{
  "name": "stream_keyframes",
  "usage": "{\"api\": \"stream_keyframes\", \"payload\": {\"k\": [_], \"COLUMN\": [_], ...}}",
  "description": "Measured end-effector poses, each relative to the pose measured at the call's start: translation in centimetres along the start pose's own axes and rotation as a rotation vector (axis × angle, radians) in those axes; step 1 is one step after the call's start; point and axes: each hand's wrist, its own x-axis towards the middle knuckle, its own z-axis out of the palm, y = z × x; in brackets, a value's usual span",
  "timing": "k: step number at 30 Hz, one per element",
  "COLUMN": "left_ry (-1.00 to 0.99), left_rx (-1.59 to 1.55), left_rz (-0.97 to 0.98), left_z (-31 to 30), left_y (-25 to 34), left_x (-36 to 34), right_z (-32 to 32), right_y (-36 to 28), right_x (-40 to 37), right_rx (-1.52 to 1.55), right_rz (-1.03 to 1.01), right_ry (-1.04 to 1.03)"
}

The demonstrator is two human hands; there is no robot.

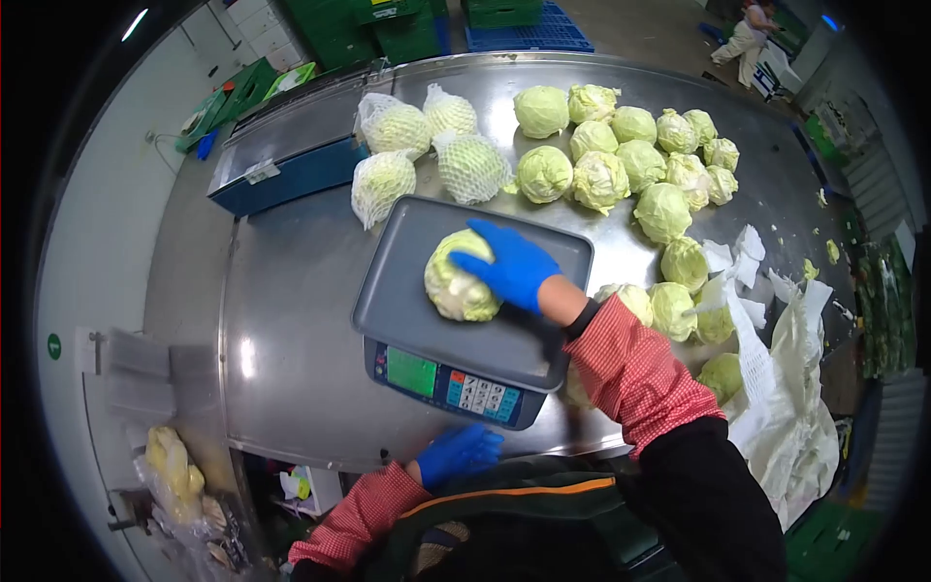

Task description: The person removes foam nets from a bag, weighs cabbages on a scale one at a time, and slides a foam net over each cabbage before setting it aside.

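Note:
A pale green cabbage (456,286) rests on the dark grey tray (398,310) of a digital scale with a lit green display (411,371). My right hand (506,267), in a blue glove, lies over the cabbage's upper right side, thumb and fingers curved against it. In a matching blue glove, my left hand (460,456) is near the table's front edge, below the scale. Its fingers are extended and nothing shows in them. Several cabbages in white foam nets (472,167) sit behind the scale.
Many bare cabbages (544,175) cover the back and right of the metal table (291,320). White netting and plastic (790,407) lie at the right edge. A blue-sided metal box (291,179) stands back left. Green crates (407,34) and another person (749,44) are beyond the table.

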Motion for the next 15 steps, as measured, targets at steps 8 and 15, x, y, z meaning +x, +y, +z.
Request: {"api": "stream_keyframes", "payload": {"k": [8, 15], "left_ry": [0.361, 0.448], "left_rx": [0.26, 0.369], "left_rz": [0.607, 0.62], "left_z": [2.0, 1.7], "left_y": [6.8, 6.5], "left_x": [-4.2, -5.2], "right_z": [-2.0, -2.7], "right_y": [7.5, 6.8], "right_x": [-3.0, -10.3], "right_rx": [0.335, 0.468], "right_rz": [-0.168, 0.101], "right_ry": [0.12, 0.311]}}
